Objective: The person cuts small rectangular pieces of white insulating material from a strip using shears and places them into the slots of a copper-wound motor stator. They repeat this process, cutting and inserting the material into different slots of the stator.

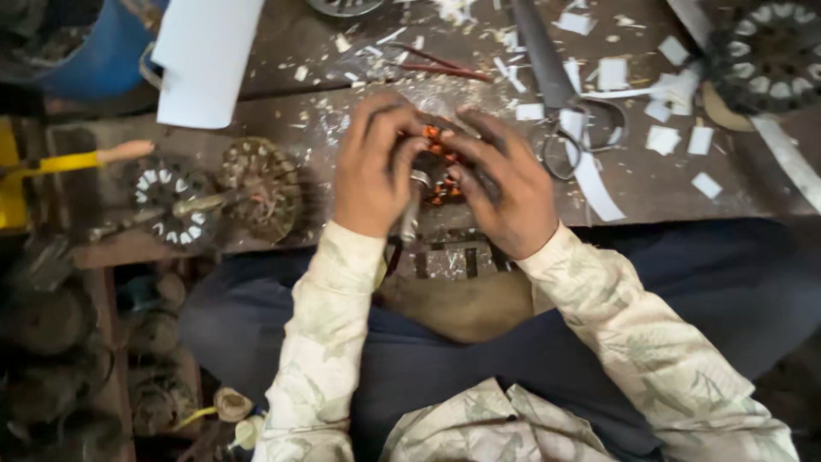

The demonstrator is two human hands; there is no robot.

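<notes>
Head view: white paper sheet (203, 60) upper-left.

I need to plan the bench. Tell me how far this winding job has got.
Done, by the look of it: paper strips lie cut beside the scissors. In hand: the left hand and right hand both grip a wound core showing orange wire. Left: two bare cores sit untouched at the left.

You sit at a worn, dark wooden bench (282, 111) littered with white paper scraps (676, 137). A blue drum (103, 51) stands at its far left corner; the floor below its near edge lies in shadow.
</notes>
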